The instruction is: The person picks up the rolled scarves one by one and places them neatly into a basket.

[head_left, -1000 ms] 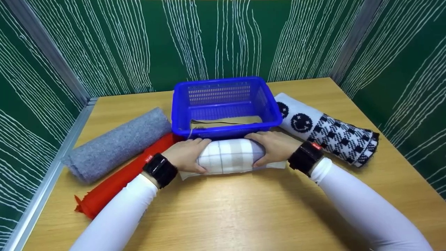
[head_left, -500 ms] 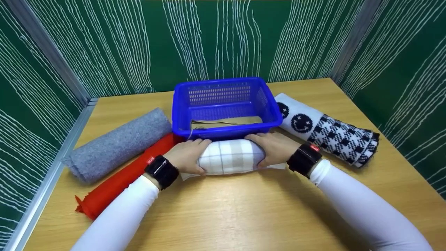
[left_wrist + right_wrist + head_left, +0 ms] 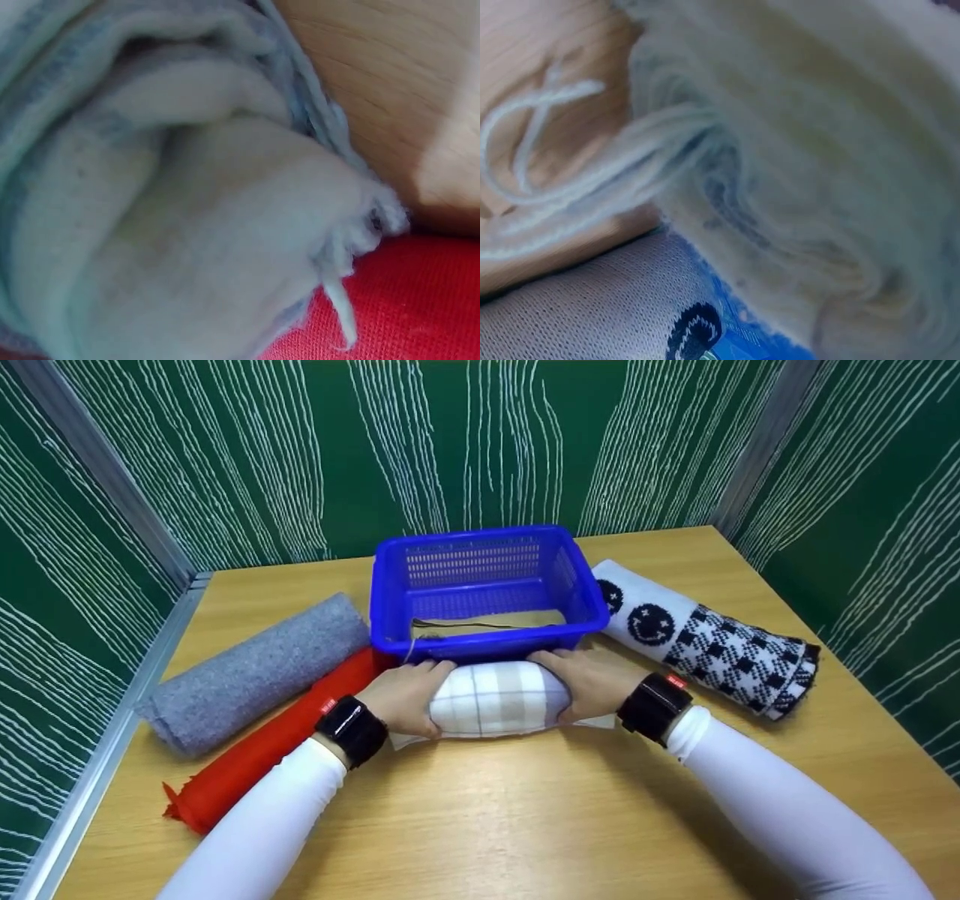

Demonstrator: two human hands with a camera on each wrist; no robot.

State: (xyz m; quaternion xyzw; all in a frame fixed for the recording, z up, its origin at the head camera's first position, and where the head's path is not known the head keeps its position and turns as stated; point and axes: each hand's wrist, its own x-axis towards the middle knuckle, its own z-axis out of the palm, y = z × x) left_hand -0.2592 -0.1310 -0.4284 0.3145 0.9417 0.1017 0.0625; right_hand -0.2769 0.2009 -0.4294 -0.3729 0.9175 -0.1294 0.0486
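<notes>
A rolled plaid scarf (image 3: 499, 697), white with beige and grey-blue checks, lies crosswise on the table in the head view. My left hand (image 3: 401, 697) grips its left end, thumb on the near side and fingers over the top. At the other end my right hand (image 3: 592, 681) holds it the same way. The left wrist view shows the coiled end of the scarf (image 3: 187, 225) beside red cloth (image 3: 397, 300). In the right wrist view, pale fringe strands (image 3: 592, 202) hang out of the roll. Most fingertips are hidden behind the scarf.
Just behind the scarf stands a blue plastic basket (image 3: 480, 537), with something flat and tan (image 3: 517, 620) inside. A grey roll (image 3: 255, 675) and a red roll (image 3: 277, 742) lie at left. A black-and-white knitted roll (image 3: 720, 652) lies at right.
The right thumb has drawn in slightly against the scarf's end, and the left hand has shifted a little to the right. Everything else is as before.
</notes>
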